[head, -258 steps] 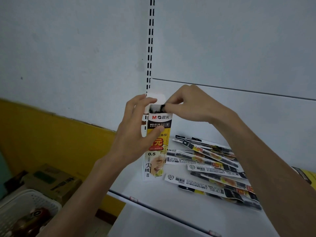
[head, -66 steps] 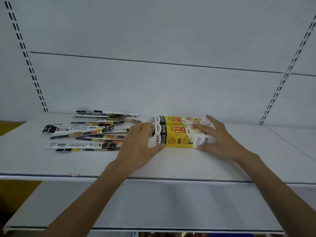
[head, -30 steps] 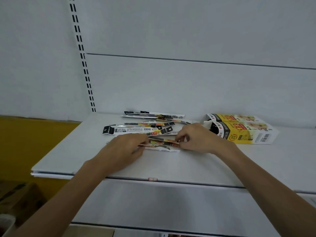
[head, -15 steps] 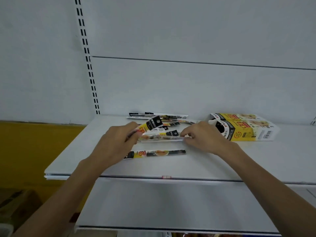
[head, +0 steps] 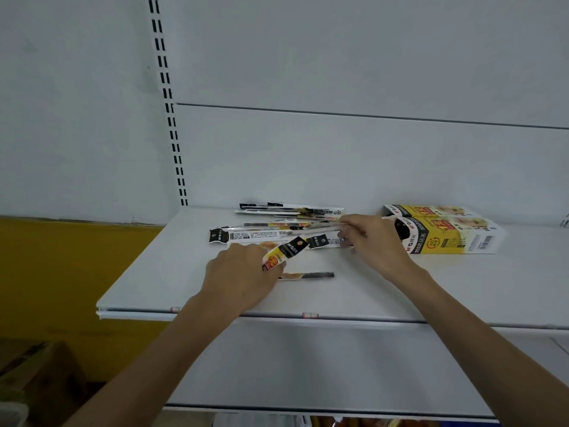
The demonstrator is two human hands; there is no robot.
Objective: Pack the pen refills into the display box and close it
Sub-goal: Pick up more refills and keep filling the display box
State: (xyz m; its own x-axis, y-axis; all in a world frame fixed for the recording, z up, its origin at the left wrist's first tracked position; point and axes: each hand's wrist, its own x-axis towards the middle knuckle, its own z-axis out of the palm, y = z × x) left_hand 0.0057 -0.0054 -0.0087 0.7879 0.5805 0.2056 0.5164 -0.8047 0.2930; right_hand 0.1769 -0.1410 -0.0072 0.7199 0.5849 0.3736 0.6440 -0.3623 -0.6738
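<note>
Several flat pen refill packets (head: 261, 234) lie scattered on the white shelf (head: 431, 288). My left hand (head: 243, 275) grips one packet (head: 284, 251), its black-and-yellow end sticking up to the right. My right hand (head: 374, 238) pinches another thin packet (head: 311, 230), lifted off the pile. One more packet (head: 308, 275) lies alone near the shelf front, between my hands. The yellow display box (head: 446, 232) lies on its side at the right, its open end facing my right hand.
A slotted upright (head: 169, 118) runs up the white back wall at the left. A lower shelf (head: 308, 365) juts out beneath. A yellow wall panel (head: 61, 266) and a cardboard box (head: 34, 374) are at the lower left.
Earlier both hands laid the box on its side on the shelf. They then moved to the packets, each picking one up. In the last half second my right hand lifted its packet.
</note>
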